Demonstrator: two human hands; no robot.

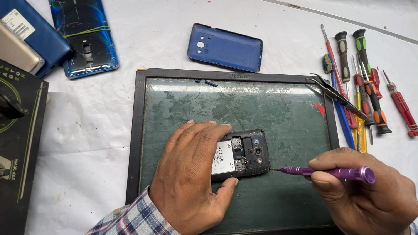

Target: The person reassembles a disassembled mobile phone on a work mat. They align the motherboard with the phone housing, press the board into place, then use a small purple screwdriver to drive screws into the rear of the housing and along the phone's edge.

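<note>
Centrally on the framed mat point(183, 104), left hand point(187, 178) clamps the phone point(241, 154); beside it, right hand point(370, 196) pinches a screwdriver point(335, 172).

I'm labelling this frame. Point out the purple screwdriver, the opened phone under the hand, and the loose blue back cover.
purple screwdriver point(344, 173), head view, on its handle by the right hand's fingers.
opened phone point(249, 153), head view, on the exposed black inner frame.
blue back cover point(226, 48), head view, on its flat middle.

A phone point(241, 154) is laid on a mat point(278, 113), a back cover point(225, 47) beyond it, screwdrivers point(370, 87) to the right, more phones point(85, 37) far left.
</note>
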